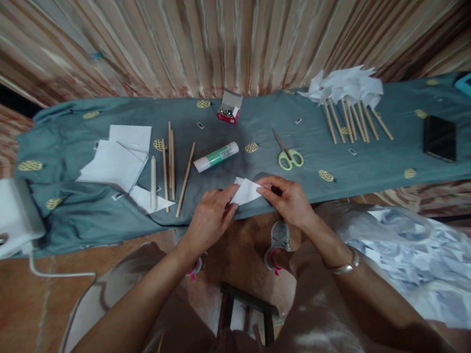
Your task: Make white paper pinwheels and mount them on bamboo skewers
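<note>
Between my two hands is a small folded piece of white paper point(247, 192), held at the front edge of the cloth-covered table. My left hand point(212, 215) pinches its left side with thumb and fingers. On the right corner, the thumb and fingers of my right hand point(289, 198) are closed. A glue stick point(217, 157) with a green label lies just beyond the paper. Scissors with light green handles point(290, 159) rest behind my right hand. Left of my left hand are several thin wooden sticks point(186, 179) and a white candle-like rod point(153, 184).
White paper sheets point(117, 162) lie at the left. An open red box of small metal pieces point(228, 108) stands at the back. Paper pinwheels on sticks point(346, 88) and a black phone point(439, 138) are at the right. A bag of paper pieces point(408, 255) sits beside my leg.
</note>
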Demonstrator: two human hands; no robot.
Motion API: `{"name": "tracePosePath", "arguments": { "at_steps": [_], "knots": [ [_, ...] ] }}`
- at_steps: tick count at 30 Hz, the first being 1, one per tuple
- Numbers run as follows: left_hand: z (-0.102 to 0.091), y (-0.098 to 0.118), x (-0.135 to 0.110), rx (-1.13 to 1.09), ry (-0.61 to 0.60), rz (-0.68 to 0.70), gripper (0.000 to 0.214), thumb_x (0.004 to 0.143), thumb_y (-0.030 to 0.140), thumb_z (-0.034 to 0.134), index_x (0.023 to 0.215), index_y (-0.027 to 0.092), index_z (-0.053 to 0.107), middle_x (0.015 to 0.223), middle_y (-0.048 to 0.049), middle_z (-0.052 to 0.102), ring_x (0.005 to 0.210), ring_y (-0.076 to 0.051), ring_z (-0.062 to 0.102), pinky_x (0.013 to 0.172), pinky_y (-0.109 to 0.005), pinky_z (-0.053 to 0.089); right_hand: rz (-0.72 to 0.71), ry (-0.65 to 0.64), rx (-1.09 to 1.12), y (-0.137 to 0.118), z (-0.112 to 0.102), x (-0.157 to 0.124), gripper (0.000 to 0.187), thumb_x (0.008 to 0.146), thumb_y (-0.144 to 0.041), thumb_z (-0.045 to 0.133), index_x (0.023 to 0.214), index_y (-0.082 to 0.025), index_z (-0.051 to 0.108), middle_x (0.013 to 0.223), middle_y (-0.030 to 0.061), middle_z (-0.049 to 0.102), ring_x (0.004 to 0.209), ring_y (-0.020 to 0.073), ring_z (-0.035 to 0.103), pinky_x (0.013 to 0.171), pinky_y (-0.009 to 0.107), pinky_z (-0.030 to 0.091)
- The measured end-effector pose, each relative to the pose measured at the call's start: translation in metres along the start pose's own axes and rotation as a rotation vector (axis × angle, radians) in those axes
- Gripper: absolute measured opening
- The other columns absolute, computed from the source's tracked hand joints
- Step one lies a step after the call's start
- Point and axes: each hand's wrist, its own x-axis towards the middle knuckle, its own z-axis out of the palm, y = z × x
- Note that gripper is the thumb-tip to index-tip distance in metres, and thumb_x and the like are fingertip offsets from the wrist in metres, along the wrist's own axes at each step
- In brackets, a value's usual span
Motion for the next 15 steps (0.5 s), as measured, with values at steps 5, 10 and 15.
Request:
{"name": "tracePosePath", "arguments": {
  "at_steps": [5, 10, 15],
  "knots": [
    [-0.001, -0.001, -0.003, -0.033, -0.026, -0.062, 0.046, 0.094, 0.022, 0.050, 0.138, 0.016, 0.040, 0.088, -0.0048, 0.068, 0.082, -0.020, 0.064, 0.078, -0.035, 0.052, 0.070, 0.041, 0.008, 0.002, 0.005, 0.003, 0.021, 0.081, -0.031, 0.066, 0.098, -0.021, 0.071, 0.085, 0.0019, 0.073, 0.075, 0.0177, 0.066, 0.073, 0.031, 0.051],
    [-0.004, 0.008, 0.000, 0.144, -0.050, 0.109, 0.043, 0.096, 0.017, 0.041, 0.139, 0.015, 0.042, 0.136, -0.0173, 0.056, 0.123, -0.028, 0.054, 0.095, -0.042, 0.048, 0.051, 0.025, -0.036, -0.004, 0.004, 0.005, 0.019, 0.081, -0.030, 0.066, 0.098, -0.022, 0.070, 0.086, 0.0019, 0.074, 0.078, 0.0180, 0.067, 0.075, 0.031, 0.051],
    [0.009, 0.021, -0.004, 0.231, -0.186, 0.275, 0.046, 0.096, 0.014, 0.036, 0.142, 0.012, 0.039, 0.149, -0.0141, 0.046, 0.143, -0.024, 0.034, 0.116, -0.046, 0.029, 0.000, -0.014, -0.095, -0.009, 0.001, 0.006, 0.015, 0.085, -0.029, 0.062, 0.095, -0.021, 0.070, 0.083, 0.0029, 0.073, 0.079, 0.0187, 0.067, 0.075, 0.031, 0.051]
  ]
}}
